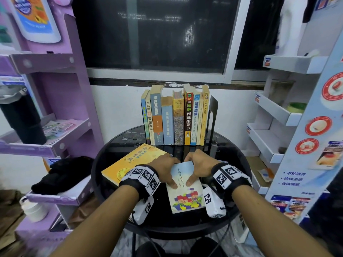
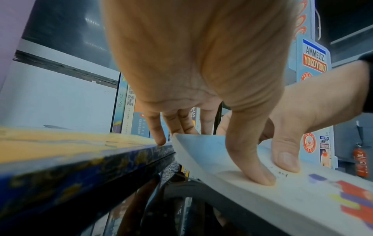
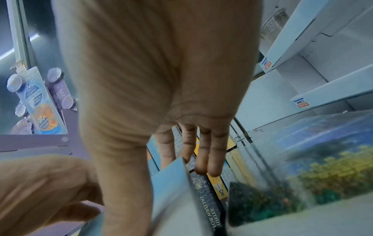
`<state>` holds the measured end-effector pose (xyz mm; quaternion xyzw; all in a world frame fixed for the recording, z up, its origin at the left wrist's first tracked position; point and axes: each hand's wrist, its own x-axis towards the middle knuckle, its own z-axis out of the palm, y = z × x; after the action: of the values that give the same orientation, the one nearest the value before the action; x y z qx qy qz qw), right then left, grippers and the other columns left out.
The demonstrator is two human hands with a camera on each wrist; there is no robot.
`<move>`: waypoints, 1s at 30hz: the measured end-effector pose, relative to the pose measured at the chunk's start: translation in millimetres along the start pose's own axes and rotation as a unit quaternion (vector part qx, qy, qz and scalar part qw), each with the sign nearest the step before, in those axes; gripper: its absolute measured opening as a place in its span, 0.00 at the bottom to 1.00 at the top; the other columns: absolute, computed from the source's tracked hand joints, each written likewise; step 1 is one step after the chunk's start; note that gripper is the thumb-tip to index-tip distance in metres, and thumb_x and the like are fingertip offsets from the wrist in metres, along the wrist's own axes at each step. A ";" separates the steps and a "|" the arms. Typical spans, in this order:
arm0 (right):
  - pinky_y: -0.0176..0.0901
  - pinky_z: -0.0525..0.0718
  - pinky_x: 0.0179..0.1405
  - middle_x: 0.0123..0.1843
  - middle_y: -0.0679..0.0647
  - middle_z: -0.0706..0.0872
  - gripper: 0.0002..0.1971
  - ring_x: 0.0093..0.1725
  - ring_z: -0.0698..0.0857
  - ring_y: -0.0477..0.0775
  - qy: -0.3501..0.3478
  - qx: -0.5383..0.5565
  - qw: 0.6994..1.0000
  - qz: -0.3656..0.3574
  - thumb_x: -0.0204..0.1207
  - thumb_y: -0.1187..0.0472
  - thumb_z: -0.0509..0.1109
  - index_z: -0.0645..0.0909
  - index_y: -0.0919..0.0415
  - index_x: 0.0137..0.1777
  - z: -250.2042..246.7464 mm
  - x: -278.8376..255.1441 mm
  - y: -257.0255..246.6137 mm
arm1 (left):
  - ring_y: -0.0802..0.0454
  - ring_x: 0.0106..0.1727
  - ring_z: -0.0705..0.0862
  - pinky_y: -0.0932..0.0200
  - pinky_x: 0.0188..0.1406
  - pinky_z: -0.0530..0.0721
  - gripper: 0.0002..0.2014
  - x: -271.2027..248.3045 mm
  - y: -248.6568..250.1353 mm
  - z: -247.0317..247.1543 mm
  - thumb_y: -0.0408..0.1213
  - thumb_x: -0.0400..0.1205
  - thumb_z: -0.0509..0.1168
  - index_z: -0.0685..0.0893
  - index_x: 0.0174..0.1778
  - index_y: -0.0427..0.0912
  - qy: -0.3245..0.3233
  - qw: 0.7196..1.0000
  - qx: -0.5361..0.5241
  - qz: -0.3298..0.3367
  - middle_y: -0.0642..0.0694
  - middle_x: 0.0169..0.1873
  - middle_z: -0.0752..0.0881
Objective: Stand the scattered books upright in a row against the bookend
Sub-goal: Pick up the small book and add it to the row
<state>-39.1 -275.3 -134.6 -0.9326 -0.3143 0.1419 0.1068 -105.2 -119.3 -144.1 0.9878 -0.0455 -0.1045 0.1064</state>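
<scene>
Risk: thin book slips or bends during lift.
Left hand [image 1: 163, 168] and right hand [image 1: 199, 165] each keep a pinching grip on the blue book [image 1: 185, 190] at its far edge; the soft cover may buckle onto the tabletop [image 1: 239, 164].

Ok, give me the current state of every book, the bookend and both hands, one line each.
Row of books: upright, leaning against the bookend.
Bookend: upright at the row's right end.
Pale blue book: far edge lifted off the table, near end low.
Yellow book: lying flat, not yet stood up.
Left hand: grips the pale blue book, thumb on the cover.
Right hand: grips the same book, thumb on the cover.
</scene>
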 end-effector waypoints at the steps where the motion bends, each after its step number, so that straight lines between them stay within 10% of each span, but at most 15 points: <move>1: 0.45 0.81 0.57 0.62 0.54 0.72 0.37 0.59 0.78 0.54 0.003 0.007 1.000 -0.005 0.52 0.52 0.90 0.75 0.53 0.60 -0.5 -0.4 0.0 | 0.45 0.65 0.71 0.53 0.60 0.71 0.42 0.0 -1.0 -0.1 0.48 0.67 0.80 0.70 0.76 0.48 0.002 1.000 -0.005 0.005 0.43 0.63 0.74; 23: 0.69 0.88 0.47 0.58 0.65 0.85 0.18 0.51 0.91 0.65 0.026 0.313 0.949 -0.028 0.73 0.66 0.77 0.69 0.54 0.50 -42.2 -29.5 19.7 | 0.52 0.48 0.83 0.62 0.41 0.84 0.15 8.2 1.9 -22.5 0.33 0.75 0.74 0.77 0.53 0.45 0.114 0.928 -0.353 0.043 0.50 0.47 0.82; 30: 0.43 0.88 0.26 0.50 0.60 0.87 0.07 0.47 0.91 0.57 0.053 0.371 0.926 -0.054 0.81 0.65 0.69 0.76 0.61 0.56 -63.6 -42.1 27.6 | 0.55 0.47 0.82 0.68 0.33 0.84 0.17 25.9 24.1 -37.9 0.26 0.74 0.74 0.75 0.53 0.40 0.181 0.861 -0.471 0.063 0.49 0.48 0.81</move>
<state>-34.8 -329.8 -74.6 -0.8144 -0.2828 0.1925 0.4688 -73.4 -138.0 -107.7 0.8163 -0.0334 0.0738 0.5719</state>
